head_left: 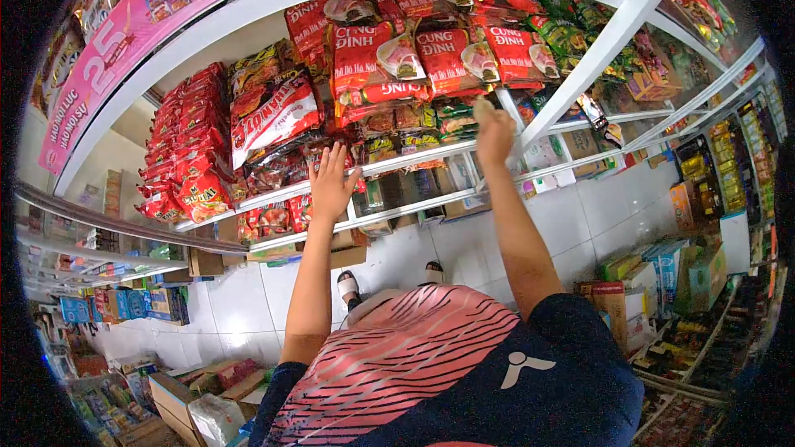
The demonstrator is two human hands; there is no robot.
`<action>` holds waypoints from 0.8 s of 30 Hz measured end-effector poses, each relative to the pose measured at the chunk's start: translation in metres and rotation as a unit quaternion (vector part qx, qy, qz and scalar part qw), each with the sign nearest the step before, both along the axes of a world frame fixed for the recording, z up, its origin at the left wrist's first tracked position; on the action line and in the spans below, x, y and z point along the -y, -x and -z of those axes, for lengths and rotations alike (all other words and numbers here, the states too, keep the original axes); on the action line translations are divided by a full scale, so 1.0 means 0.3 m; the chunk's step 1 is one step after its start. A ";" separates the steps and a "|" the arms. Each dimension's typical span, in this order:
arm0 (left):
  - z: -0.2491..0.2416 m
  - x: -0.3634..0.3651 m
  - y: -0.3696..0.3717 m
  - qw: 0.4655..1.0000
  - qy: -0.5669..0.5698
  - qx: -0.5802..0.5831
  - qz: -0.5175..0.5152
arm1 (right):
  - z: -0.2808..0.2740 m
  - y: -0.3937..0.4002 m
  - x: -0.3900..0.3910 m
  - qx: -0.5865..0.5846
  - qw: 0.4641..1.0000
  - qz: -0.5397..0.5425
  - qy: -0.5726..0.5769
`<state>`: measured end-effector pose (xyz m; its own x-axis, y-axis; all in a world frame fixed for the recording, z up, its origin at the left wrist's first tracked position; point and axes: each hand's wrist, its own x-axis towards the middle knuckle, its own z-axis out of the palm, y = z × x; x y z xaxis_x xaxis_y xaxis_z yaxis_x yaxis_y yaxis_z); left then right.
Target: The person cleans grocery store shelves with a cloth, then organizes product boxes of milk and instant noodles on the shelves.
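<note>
My left hand (331, 182) lies with its fingers spread at the shelf's white front rail (379, 167), the fingertips reaching over dark and red noodle packets. Farther right, my right hand (495, 136) is closed around a small pale, cloth-like piece (482, 109), mostly hidden by the fingers. It is close to the white upright post (571, 62), just below a row of red "Cung Đình" noodle packets (447, 62). Between my hands are smaller packets (421, 141) in yellow and black. A large red and white noodle bag (277, 120) leans left of my left hand.
Stacked red packets (190, 141) fill the shelf's left end, and green packets (571, 33) lie right of the red row. A pink price strip (108, 58) curves along the upper left. Cartons (199, 410) stand on the tiled floor (236, 306) behind me, with more boxes (654, 277) at right.
</note>
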<state>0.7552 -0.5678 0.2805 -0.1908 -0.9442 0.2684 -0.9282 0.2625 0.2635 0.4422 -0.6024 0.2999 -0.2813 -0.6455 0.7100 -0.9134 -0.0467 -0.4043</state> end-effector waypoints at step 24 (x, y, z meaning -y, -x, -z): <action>-0.045 -0.214 -0.236 0.975 0.045 -0.201 -0.083 | 0.002 -0.695 -0.046 -0.088 0.928 -0.342 -0.119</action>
